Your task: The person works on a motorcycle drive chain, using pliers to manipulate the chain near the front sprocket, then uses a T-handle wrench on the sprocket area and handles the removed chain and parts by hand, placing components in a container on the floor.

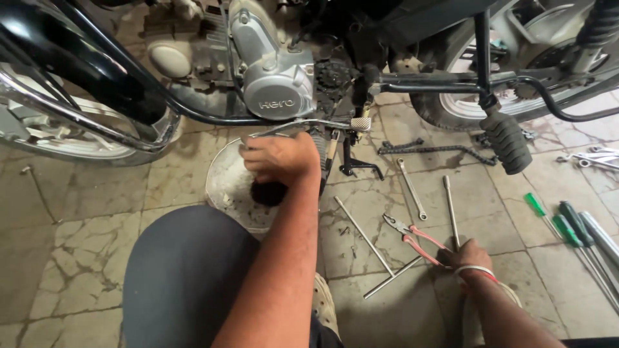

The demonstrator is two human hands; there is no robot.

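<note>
Left hand (278, 158): clenched over a dark round part (269, 192) above a pale bowl (225, 183), beneath the motorcycle engine (274, 77). Right hand (469, 256): closed on red-handled pliers (412, 237) on the floor. Drive chain (432, 149) already off, lying on the tiles among spanners (411, 189) and screwdrivers (567, 222); refitting evidently remains.

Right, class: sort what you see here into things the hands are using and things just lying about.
In use:
left hand, black clump, metal bowl
right hand, red-handled pliers

Lying about:
loose chain
spanner
T-bar
green screwdrivers
</note>
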